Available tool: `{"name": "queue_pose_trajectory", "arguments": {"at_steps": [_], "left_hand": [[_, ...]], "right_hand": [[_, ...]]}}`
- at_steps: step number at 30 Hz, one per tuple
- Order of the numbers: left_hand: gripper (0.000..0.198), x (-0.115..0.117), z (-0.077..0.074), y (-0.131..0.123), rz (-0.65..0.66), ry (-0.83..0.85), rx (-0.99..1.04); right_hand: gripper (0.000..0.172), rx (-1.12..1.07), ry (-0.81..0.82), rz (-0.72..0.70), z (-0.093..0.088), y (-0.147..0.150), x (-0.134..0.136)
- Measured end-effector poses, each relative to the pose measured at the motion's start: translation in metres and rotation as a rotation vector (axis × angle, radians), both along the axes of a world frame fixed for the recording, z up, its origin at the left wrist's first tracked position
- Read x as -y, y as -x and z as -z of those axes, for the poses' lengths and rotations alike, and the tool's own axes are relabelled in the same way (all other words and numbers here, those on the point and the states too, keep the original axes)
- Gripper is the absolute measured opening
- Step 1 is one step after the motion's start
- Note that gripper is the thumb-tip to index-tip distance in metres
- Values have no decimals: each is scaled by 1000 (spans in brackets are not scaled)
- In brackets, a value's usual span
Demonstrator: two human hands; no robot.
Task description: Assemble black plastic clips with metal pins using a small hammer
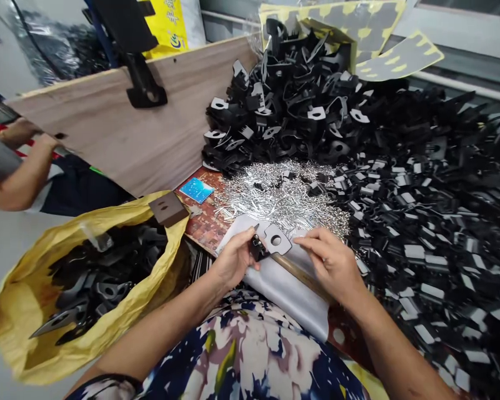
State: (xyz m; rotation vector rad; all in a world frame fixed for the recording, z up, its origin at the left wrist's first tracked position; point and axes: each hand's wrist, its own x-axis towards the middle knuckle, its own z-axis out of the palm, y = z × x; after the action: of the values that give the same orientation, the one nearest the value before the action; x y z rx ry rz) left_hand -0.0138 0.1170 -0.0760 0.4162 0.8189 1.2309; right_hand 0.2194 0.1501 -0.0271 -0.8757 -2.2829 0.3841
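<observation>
My left hand (pixel 238 256) is closed around a black plastic clip (pixel 259 248), whose flat grey pad (pixel 276 240) with a round hole faces up. Just right of that pad, my right hand (pixel 332 261) pinches thumb and forefinger together on what looks like a thin metal pin, mostly hidden by the fingertips. Both hands are above a grey sheet (pixel 285 294) draped over the table's edge. Beyond them lies a heap of shiny metal pins (pixel 283 194).
Black clip parts (pixel 291 105) are piled high behind the pins, and small black pieces (pixel 425 250) spread across the right. A yellow sack (pixel 12 311) of black parts stands at left, a brown block (pixel 169 209) on its rim. Beyond the wooden board (pixel 162 128) is another person's arm (pixel 29 172).
</observation>
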Motion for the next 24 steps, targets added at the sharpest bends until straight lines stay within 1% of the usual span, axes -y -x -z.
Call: {"name": "queue_pose_trajectory", "arguments": {"at_steps": [2, 4, 7, 10, 13, 15, 18, 20, 21, 24], "left_hand": [[35, -2, 2, -4, -2, -22, -24], [32, -3, 4, -7, -10, -38, -39], [34, -2, 5, -9, -14, -41, -37], [35, 0, 4, -9, -11, -30, -21], [37, 3, 3, -10, -34, -18, -5], [37, 4, 4, -11, -58, -11, -10], [38, 6, 4, -18, -131, -7, -14], [40, 6, 4, -23, -199, -1, -7], [41, 6, 4, -26, -230, 2, -5], [42, 3, 4, -31, -278, 9, -19]], "right_hand": [[36, -17, -43, -26, -9, 16, 11], [30, -38, -60, -50, -12, 30, 15], [18, -42, -43, -75, -6, 44, 12], [19, -12, -51, -76, 1, 52, 8], [22, 36, -79, -55, 2, 58, 9], [24, 105, -170, -45, 0, 62, 14], [27, 248, -431, -46, -2, 72, 20], [27, 305, -558, -41, -1, 78, 20], [28, 315, -577, -36, 1, 81, 18], [31, 294, -531, -32, 8, 84, 12]]}}
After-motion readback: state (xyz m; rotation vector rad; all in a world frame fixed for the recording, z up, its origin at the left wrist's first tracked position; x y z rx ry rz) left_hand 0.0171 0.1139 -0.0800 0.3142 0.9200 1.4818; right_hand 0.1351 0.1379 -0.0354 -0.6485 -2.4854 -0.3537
